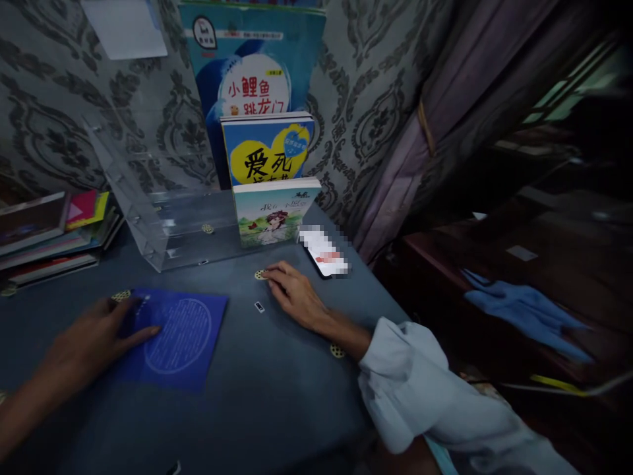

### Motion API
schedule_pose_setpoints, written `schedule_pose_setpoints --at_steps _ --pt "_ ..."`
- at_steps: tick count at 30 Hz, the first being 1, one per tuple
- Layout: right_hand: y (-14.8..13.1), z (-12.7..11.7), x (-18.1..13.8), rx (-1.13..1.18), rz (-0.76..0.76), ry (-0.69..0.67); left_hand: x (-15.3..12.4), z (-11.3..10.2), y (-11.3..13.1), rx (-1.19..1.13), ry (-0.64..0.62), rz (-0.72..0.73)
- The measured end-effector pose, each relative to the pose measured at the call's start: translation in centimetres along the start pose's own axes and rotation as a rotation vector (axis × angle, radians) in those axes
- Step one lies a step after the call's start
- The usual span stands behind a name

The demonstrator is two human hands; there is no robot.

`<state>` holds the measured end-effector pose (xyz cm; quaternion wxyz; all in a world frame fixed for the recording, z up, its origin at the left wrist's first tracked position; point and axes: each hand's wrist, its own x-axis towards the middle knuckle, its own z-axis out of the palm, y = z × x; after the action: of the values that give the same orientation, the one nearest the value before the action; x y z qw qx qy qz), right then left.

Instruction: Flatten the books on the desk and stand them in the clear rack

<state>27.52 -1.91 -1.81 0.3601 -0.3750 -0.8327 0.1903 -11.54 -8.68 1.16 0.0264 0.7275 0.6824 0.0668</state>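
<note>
My left hand (pixel 101 336) lies over the left part of a blue booklet (pixel 185 346), thumb stretched across its cover and fingers near its upper left corner. The booklet rests on the table and carries small white print inside a ring. Beside those fingers a dotted yellow round piece (pixel 121 296) shows. My right hand (pixel 295 295) is over the table with fingers extended, their tips touching another dotted yellow disc (pixel 260 274). Just below them is a small black-and-white tag (pixel 260 307). A phone (pixel 324 252) with a lit, blurred-out screen lies beyond the right hand.
Three upright groups of books, with a small green-covered book (pixel 277 214) in front, stand against the wall. Left of them is a clear acrylic rack (pixel 148 231). A book stack (pixel 54 227) sits far left. Another dotted disc (pixel 337 351) lies by my right forearm; a curtain (pixel 395 145) hangs right.
</note>
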Motion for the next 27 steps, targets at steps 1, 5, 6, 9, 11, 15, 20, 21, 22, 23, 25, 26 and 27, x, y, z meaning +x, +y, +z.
schedule_pose_setpoints --at_steps 1,5,6,9,11,15,20,21,22,23,25,26,27 --pt "0.0 0.1 -0.1 0.005 -0.006 -0.002 0.1 0.1 1.3 0.02 -0.006 -0.005" --pt "-0.1 0.3 -0.2 0.012 -0.029 -0.02 1.0 0.9 5.8 0.047 -0.033 0.086" --pt "-0.1 0.4 -0.2 0.011 -0.034 -0.025 1.3 1.2 6.8 0.047 -0.036 0.107" --pt "-0.3 0.5 -0.1 -0.001 -0.06 -0.044 2.1 2.1 10.0 0.015 -0.025 0.229" --pt "-0.6 0.4 -0.1 -0.014 -0.082 -0.061 2.3 2.5 12.4 -0.007 -0.025 0.338" --pt "-1.6 0.3 -0.3 -0.029 -0.14 -0.131 2.4 2.9 16.4 -0.051 -0.046 0.527" --pt "-2.7 -0.1 -0.6 -0.06 -0.202 -0.196 2.3 3.3 15.5 -0.099 -0.024 0.539" --pt "-2.8 -0.2 -0.7 -0.067 -0.207 -0.211 2.2 3.2 14.7 -0.078 -0.018 0.486" --pt "-2.9 -0.4 -0.7 -0.077 -0.214 -0.231 2.1 3.0 13.7 -0.043 -0.021 0.418" --pt "-3.0 -0.5 -0.7 -0.089 -0.224 -0.257 1.9 2.7 12.8 -0.005 -0.036 0.342" --pt "-3.1 -0.7 -0.8 -0.113 -0.259 -0.32 1.6 1.9 11.1 0.051 -0.106 0.212" --pt "-3.2 -0.7 -0.8 -0.125 -0.284 -0.347 1.4 1.4 10.5 0.065 -0.142 0.16" --pt "-3.3 -0.7 -0.8 -0.136 -0.311 -0.368 1.3 1.0 10.0 0.07 -0.175 0.121"
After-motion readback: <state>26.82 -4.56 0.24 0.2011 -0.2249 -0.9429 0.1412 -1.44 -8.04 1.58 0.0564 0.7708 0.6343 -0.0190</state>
